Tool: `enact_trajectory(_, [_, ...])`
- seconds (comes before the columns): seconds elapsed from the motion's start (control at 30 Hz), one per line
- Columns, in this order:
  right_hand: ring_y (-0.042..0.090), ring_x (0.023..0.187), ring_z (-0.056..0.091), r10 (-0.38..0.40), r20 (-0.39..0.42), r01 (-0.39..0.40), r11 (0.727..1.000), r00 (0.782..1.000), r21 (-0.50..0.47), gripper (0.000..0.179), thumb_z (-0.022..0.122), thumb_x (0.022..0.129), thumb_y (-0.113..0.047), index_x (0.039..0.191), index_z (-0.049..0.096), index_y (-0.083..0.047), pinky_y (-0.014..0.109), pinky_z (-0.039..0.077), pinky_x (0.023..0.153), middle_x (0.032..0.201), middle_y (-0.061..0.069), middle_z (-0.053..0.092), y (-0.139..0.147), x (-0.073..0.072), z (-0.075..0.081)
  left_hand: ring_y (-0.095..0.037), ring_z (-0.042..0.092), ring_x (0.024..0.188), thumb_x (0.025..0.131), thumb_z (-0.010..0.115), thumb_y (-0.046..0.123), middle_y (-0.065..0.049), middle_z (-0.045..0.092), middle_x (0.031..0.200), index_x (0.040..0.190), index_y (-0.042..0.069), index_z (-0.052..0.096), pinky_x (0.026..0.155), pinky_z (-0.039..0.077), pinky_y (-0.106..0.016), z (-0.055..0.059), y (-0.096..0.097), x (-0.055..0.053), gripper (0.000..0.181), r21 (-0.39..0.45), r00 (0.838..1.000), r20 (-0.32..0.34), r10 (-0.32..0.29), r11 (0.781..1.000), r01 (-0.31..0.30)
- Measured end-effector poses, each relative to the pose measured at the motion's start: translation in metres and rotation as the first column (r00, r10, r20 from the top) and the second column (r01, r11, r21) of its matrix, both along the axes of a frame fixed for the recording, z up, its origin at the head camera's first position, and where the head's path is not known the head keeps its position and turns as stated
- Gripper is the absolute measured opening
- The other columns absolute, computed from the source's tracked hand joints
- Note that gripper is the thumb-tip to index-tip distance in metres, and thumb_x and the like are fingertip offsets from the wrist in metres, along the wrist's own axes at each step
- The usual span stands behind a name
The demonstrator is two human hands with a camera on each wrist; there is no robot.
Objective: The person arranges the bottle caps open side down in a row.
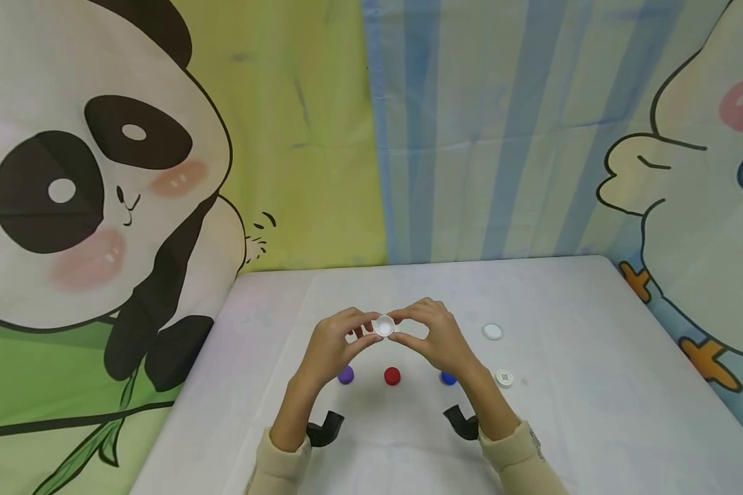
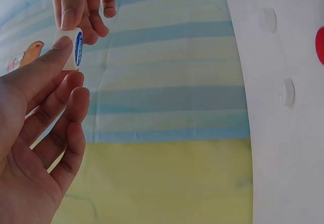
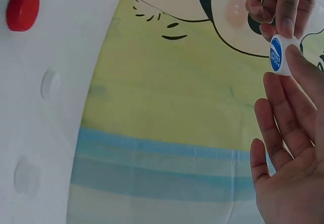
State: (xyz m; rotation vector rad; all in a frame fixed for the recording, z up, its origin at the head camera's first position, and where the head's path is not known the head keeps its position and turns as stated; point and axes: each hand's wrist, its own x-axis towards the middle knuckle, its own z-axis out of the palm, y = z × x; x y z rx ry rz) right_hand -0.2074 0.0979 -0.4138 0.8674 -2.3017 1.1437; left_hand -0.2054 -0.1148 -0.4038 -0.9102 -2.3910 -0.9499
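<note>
Backdrop (image 1: 309,137): printed cloth, panda at left, blue stripes farther right. In front of it, the white counter (image 1: 594,309).

Hands: my left hand (image 1: 337,340) and right hand (image 1: 433,333) meet in the air over the counter, pinching opposite sides of one white cap (image 1: 383,326) between thumbs and fingertips; spare fingers loosely bent. Its hollow side faces me.

On the counter: red cap (image 1: 392,376) between purple cap (image 1: 345,375) and blue cap (image 1: 448,378), the blue partly behind my right wrist. At right, two round white pieces (image 1: 492,332), well apart from each other.

Smallest: blue print (image 3: 276,54) on the held cap's far face; wording unclear.

Technique (judgement): light, equal pressure on the side wall, thumbs clear of the print. Uneven squeezing could tip it out.
</note>
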Motion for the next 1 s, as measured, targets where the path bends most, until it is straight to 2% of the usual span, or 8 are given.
enact_trajectory(0.2, [0.007, 0.092, 0.051, 0.014, -0.014, -0.014, 1.0, 1.0, -0.026, 0.028, 0.072, 0.075, -0.029, 0.102, 0.066, -0.02, 0.032, 0.038, 0.08, 0.094, -0.011, 0.064, 0.007, 0.02, -0.009, -0.005, 0.055, 0.069, 0.076, 0.071, 0.026, 0.009, 0.06, 0.079, 0.103, 0.015, 0.067, 0.058, 0.045, -0.016, -0.006, 0.006, 0.018, 0.029, 0.065, 0.998, 0.021, -0.06, 0.996, 0.059])
enact_trajectory(0.37, [0.007, 0.089, 0.051, 0.03, -0.043, -0.033, 0.997, 0.999, -0.067, 0.029, 0.075, 0.073, -0.024, 0.1, 0.066, -0.02, 0.029, 0.038, 0.078, 0.089, -0.01, 0.064, 0.012, 0.029, -0.013, -0.005, 0.054, 0.068, 0.077, 0.069, 0.027, 0.007, 0.061, 0.081, 0.103, 0.016, 0.066, 0.059, 0.045, -0.016, -0.013, 0.012, 0.025, 0.028, 0.112, 0.993, 0.051, -0.102, 0.989, 0.096])
enact_trajectory(0.6, [0.008, 0.085, 0.05, 0.043, -0.083, -0.05, 0.995, 0.996, -0.081, 0.028, 0.077, 0.07, -0.021, 0.096, 0.067, -0.02, 0.028, 0.034, 0.078, 0.084, -0.011, 0.063, 0.016, 0.032, -0.022, -0.008, 0.057, 0.067, 0.077, 0.07, 0.023, 0.008, 0.062, 0.083, 0.104, 0.017, 0.066, 0.06, 0.046, -0.018, -0.018, 0.015, 0.03, 0.027, 0.102, 0.99, 0.067, -0.126, 0.988, 0.119])
enact_trajectory(0.77, [0.006, 0.085, 0.049, 0.041, -0.113, -0.049, 0.996, 0.993, -0.074, 0.029, 0.078, 0.068, -0.025, 0.095, 0.067, -0.021, 0.026, 0.033, 0.079, 0.084, -0.012, 0.063, 0.017, 0.033, -0.027, -0.004, 0.055, 0.067, 0.074, 0.073, 0.018, 0.005, 0.063, 0.081, 0.102, 0.015, 0.067, 0.06, 0.046, -0.02, -0.02, 0.016, 0.031, 0.029, 0.082, 0.989, 0.061, -0.132, 0.989, 0.127])
enact_trajectory(1.0, [0.006, 0.086, 0.049, 0.057, -0.149, -0.067, 0.995, 0.987, -0.068, 0.029, 0.077, 0.069, -0.024, 0.096, 0.066, -0.02, 0.026, 0.034, 0.079, 0.088, -0.014, 0.063, 0.018, 0.034, -0.029, 0.0, 0.054, 0.067, 0.078, 0.069, 0.028, 0.007, 0.063, 0.081, 0.103, 0.018, 0.066, 0.057, 0.044, -0.015, -0.022, 0.017, 0.032, 0.028, 0.078, 0.986, 0.086, -0.141, 0.988, 0.134])
